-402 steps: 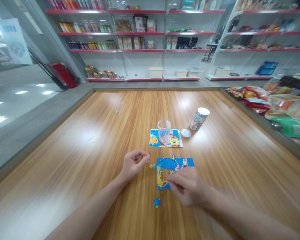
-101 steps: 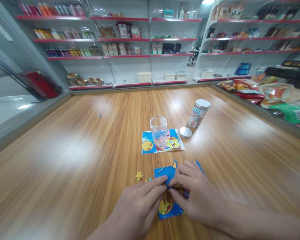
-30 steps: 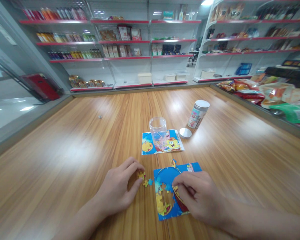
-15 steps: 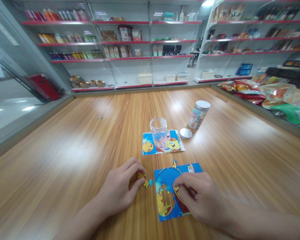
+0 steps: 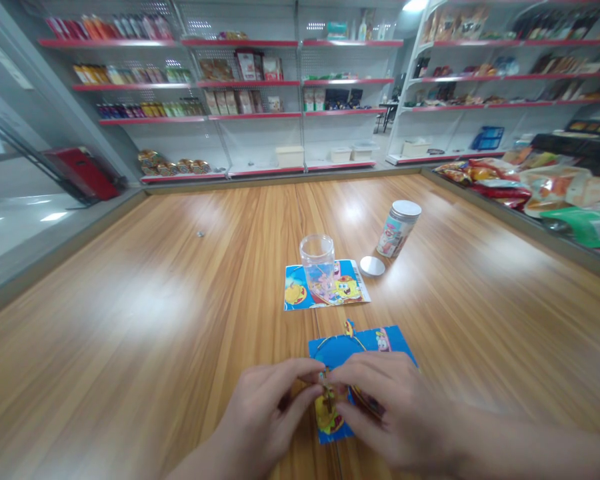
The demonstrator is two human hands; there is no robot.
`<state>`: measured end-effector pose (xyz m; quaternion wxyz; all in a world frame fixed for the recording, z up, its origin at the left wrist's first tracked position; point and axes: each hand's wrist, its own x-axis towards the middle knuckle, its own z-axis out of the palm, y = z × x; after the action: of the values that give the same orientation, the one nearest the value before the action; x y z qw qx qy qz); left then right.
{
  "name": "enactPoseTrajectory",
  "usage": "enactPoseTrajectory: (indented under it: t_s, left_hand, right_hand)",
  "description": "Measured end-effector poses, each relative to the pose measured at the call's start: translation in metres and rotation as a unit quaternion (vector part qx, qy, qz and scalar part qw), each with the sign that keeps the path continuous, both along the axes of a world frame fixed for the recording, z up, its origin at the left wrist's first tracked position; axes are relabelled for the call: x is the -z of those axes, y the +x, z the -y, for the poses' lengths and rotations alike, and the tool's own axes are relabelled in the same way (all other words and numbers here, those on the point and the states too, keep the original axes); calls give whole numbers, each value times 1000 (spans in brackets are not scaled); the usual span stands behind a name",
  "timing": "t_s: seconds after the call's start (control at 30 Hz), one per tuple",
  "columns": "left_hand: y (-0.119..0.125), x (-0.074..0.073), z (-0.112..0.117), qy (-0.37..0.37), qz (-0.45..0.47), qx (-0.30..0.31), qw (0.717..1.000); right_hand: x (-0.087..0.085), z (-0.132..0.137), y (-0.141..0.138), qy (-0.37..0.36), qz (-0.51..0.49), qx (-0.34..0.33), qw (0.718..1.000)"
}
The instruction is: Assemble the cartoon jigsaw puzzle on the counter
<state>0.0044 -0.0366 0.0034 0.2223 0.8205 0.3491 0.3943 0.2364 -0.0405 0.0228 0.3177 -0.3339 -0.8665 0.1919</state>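
A partly assembled jigsaw puzzle [image 5: 337, 351], blue with yellow and pink cartoon figures, lies on the wooden table before me. My left hand [image 5: 273, 407] is pinched closed over its left side, on a small puzzle piece mostly hidden by the fingers. My right hand [image 5: 395, 400] meets it there, thumb and index finger closing around the same spot and covering the puzzle's middle. One loose puzzle piece [image 5: 349, 327] rests at the puzzle's top edge. Beyond it lies a printed reference picture [image 5: 295, 295] with a clear plastic jar [image 5: 316, 257] standing on it.
A printed can [image 5: 397, 230] with a silver top stands to the right, a round silver lid [image 5: 373, 267] beside it. Far left sits a tiny object [image 5: 201, 234]. Snack bags [image 5: 500, 183] line the right side; stocked shelves [image 5: 250, 117] stand behind the table.
My left hand has moved right, from beside the puzzle onto its left part, bringing the small yellow and blue pieces along. My right hand has shifted slightly left to meet it.
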Motion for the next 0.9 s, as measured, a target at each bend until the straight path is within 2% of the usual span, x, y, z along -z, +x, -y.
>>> enactPoseTrajectory:
  t_s: [0.17,0.3,0.5,0.77,0.9]
  left_hand:
    - [0,-4,-3,-8,-11,41,999]
    - [-1,-3,-4,-24,-20,51,998]
    - [-1,-2,-6,-35,-33,61,997]
    - [-3,-1,-8,-54,-2,16,998]
    - [-3,0,-9,-57,-8,19,998]
  right_hand:
    - [6,-3,-5,42,-16,-14,999]
    - [4,-7,-5,22,-69,23,997]
    - [0,-7,-4,9,-79,43,996]
    - [-1,-9,-4,-5,-76,37,996]
    - [1,-9,-3,-24,-64,42,997]
